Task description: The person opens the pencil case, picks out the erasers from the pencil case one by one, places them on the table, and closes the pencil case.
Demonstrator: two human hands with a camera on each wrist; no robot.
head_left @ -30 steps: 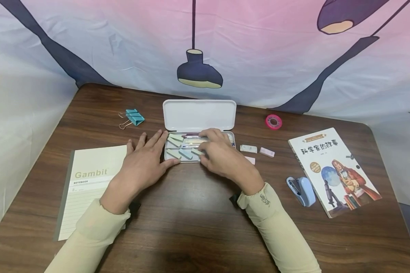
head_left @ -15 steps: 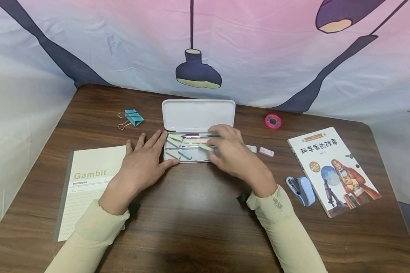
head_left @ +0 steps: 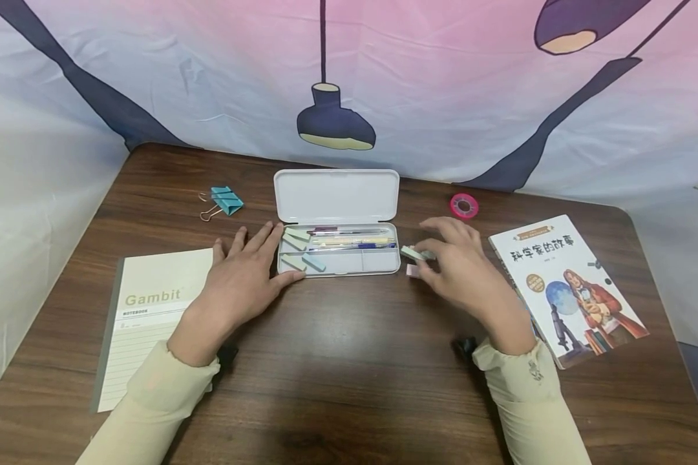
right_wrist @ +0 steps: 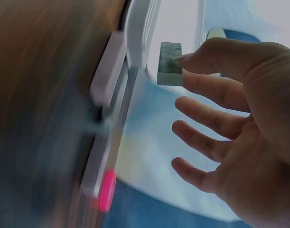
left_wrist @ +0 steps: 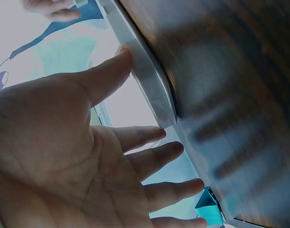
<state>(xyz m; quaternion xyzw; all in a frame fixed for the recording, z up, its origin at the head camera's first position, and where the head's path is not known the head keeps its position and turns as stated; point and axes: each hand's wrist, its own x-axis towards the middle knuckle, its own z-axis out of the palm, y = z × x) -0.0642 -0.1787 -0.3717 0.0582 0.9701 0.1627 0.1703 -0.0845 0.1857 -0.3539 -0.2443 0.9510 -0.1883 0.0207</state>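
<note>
An open white pencil case (head_left: 336, 197) stands mid-table. My left hand (head_left: 241, 278) rests against its left end, fingers spread, with the thumb at the front edge. In it lie several pens (head_left: 355, 245) and several pale erasers, such as a blue one (head_left: 314, 261) in the front compartment. Right of the case, my right hand (head_left: 462, 271) pinches a pale green eraser (right_wrist: 169, 66) between thumb and index finger, the other fingers loosely spread. Below that eraser, a pink eraser (head_left: 412, 270) lies on the table, partly hidden by the hand.
A notebook (head_left: 151, 323) lies at left under the left forearm, and a teal binder clip (head_left: 227, 200) behind it. To the right are a pink tape roll (head_left: 464, 206) and a picture-cover book (head_left: 570, 290), partly overlapped by the right wrist. A printed cloth (head_left: 238, 77) hangs behind the table.
My right hand has lifted the pale green eraser out of the case's front compartment and moved right with it, past the case's end. My left hand has stayed in place.
</note>
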